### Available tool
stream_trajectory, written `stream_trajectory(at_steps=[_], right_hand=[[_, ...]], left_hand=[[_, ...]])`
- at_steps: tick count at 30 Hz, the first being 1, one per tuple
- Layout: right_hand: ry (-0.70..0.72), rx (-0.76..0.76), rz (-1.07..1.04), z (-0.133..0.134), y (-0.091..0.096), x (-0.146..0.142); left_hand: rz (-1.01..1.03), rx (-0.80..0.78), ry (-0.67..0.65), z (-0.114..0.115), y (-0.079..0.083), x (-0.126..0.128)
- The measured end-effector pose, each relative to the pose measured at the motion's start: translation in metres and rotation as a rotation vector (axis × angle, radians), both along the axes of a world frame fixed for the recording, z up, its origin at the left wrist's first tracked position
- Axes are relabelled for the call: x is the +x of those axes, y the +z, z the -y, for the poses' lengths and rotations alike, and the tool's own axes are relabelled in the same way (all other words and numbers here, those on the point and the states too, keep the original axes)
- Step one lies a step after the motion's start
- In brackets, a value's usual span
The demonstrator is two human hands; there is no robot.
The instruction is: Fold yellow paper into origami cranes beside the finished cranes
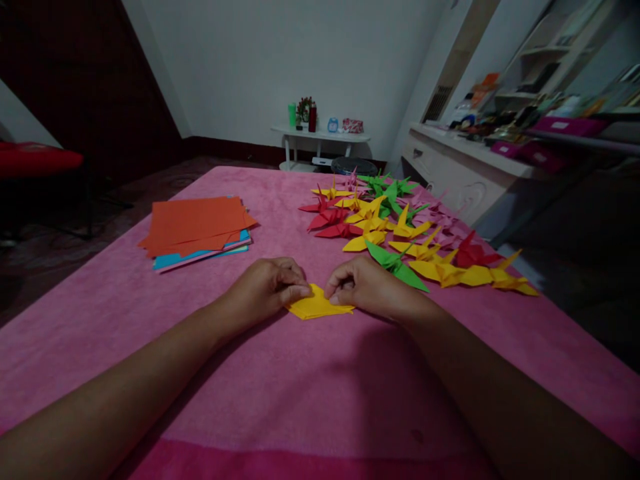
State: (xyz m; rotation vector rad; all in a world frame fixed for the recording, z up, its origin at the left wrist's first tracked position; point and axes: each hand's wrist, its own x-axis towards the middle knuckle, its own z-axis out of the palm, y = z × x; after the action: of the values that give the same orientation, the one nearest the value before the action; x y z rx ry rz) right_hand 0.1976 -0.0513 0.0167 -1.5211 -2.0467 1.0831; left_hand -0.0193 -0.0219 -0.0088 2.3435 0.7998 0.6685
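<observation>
A folded piece of yellow origami paper (320,307) lies on the pink tablecloth (280,387) in front of me. My left hand (274,287) is closed on its left part, the thumb pressing on top. On the opposite side my right hand (357,285) pinches the paper's upper right part with curled fingers. Parts of the paper's edges are hidden under both hands. Just beyond my right hand sits a green paper crane (397,265), close to the wrist.
Several yellow, red, green and pink paper cranes, such as a yellow crane (369,235), cover the table's right side. A stack of orange and blue paper sheets (197,223) lies at the left. A small white table (325,135) and a dresser (460,160) stand behind.
</observation>
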Motion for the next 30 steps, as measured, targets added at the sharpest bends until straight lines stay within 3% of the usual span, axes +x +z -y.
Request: stream_trajectory(at_steps=[11,19,24,27,30], right_hand=[[0.06,0.027,0.274,0.009,0.012,0.007],[-0.036,-0.149,0.339,0.014,0.018,0.015],[0.108,-0.317,0.238,0.014,0.028,0.027],[0.114,-0.267,0.137,0.015,0.038,0.031],[-0.031,-0.059,0.007,0.013,0.04,0.025]], left_hand=[[0.007,-0.021,0.056,-0.001,-0.005,0.001],[0.012,0.041,0.067,-0.001,-0.004,-0.003],[-0.058,0.003,0.174,-0.006,-0.002,-0.006],[-0.073,-0.109,0.15,-0.011,-0.004,-0.007],[0.009,-0.211,0.128,-0.011,-0.007,-0.006]])
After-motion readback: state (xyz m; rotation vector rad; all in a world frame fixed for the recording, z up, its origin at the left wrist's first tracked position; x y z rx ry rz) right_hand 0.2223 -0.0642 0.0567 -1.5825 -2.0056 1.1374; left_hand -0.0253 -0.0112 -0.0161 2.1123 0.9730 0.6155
